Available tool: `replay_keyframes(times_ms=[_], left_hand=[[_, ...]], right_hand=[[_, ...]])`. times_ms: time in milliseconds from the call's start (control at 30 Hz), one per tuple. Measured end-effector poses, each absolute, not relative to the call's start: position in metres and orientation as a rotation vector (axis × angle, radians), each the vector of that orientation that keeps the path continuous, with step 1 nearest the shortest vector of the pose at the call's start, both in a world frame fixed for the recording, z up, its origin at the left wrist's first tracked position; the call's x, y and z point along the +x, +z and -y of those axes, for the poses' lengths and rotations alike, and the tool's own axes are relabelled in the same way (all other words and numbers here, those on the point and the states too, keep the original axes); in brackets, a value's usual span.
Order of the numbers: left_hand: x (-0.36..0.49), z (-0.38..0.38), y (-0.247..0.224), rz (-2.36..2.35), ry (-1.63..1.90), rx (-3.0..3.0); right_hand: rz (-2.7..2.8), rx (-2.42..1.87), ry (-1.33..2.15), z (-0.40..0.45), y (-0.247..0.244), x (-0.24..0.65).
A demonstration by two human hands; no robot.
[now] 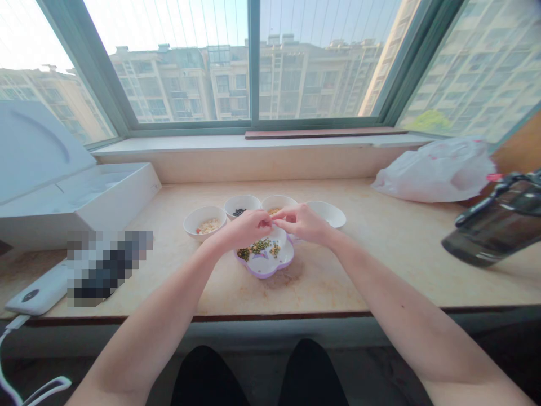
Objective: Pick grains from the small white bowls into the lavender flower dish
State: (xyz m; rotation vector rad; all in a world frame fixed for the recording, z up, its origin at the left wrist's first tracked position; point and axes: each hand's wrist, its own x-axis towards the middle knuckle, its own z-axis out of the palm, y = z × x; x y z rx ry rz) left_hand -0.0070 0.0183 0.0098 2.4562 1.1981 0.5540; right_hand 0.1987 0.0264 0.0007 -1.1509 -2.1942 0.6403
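Now, in the head view, the left hand (258, 223) and right hand (299, 222) meet above the far side of a flower-shaped, purple-rimmed plate (270, 265). The left hand's fingers curl inward; the right hand's thumb and index finger extend to meet them. From where I stand, I can't tell whether either pinches anything. Green mung beans (261, 246) lie on the plate, which rests on the counter (393, 237). Behind it, left to right, stand a bowl of pale flakes (198, 216), a bowl of black beans (253, 204), a bowl of yellowish grains (273, 201), partly hidden, and a shallow white bowl (333, 213). A plastic bag (435, 172) sits farther right.
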Motion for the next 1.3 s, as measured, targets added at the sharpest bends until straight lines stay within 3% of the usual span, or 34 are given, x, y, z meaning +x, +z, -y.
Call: replay_keyframes(times_ms=[333,700,1300], left_hand=[[-0.006,-0.016,0.012,-1.236,0.679,2.295],[-0.009,-0.011,0.013,-0.867,0.114,2.461],[0.0,-0.003,0.001,-0.883,-0.022,2.546]], right_hand=[[1.955,-1.072,1.138,-0.025,0.004,0.194],[2.096,-1.217,0.611,-0.026,0.003,0.201],[2.134,-1.185,0.586,-0.023,0.001,0.197]])
